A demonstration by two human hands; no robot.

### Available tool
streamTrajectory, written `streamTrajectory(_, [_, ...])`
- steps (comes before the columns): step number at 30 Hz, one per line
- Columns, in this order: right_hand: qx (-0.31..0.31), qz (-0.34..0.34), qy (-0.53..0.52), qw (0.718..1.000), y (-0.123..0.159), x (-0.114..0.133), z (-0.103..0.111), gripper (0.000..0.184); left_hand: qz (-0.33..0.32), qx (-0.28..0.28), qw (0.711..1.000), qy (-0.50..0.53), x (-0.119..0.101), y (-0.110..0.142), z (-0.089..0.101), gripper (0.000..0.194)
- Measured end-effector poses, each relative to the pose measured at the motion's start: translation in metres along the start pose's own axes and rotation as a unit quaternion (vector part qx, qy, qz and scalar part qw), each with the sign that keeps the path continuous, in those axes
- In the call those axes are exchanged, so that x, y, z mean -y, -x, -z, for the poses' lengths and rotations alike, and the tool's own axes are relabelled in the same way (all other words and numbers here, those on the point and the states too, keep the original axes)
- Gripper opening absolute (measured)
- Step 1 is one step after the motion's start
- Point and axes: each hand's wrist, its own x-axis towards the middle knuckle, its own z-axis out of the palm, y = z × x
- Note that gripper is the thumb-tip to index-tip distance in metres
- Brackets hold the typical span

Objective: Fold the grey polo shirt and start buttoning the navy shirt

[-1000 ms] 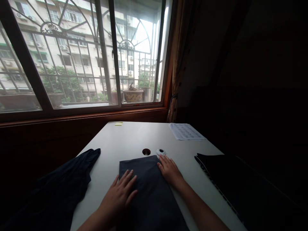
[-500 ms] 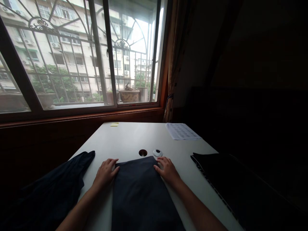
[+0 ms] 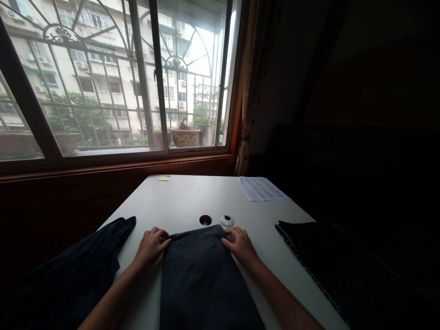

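A dark folded cloth [image 3: 202, 279] lies flat on the white table [image 3: 185, 197] in front of me. My left hand [image 3: 151, 245] pinches the cloth's far left corner, fingers curled on the fabric. At the far right corner, my right hand [image 3: 240, 245] grips the cloth the same way. The far edge of the cloth between my hands is slightly raised off the table.
Another dark garment [image 3: 79, 266] is heaped at the table's left edge. A cable hole [image 3: 205, 220] and its round cap [image 3: 227, 220] sit just beyond the cloth. Printed paper [image 3: 263, 189] and a yellow sticky note [image 3: 164, 178] lie farther back. A dark laptop-like item [image 3: 309, 243] is at right.
My left hand moved from lying flat on the cloth to gripping its far left corner. Both hands now pinch the far corners, and the far edge has lifted slightly.
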Motion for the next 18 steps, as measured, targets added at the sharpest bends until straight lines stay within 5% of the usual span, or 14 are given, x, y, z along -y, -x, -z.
streamTrajectory(18, [-0.003,-0.019,-0.065,0.998,0.006,0.009,-0.008,0.021,-0.021,-0.009,0.971,0.238,-0.007,0.015,-0.002,0.033])
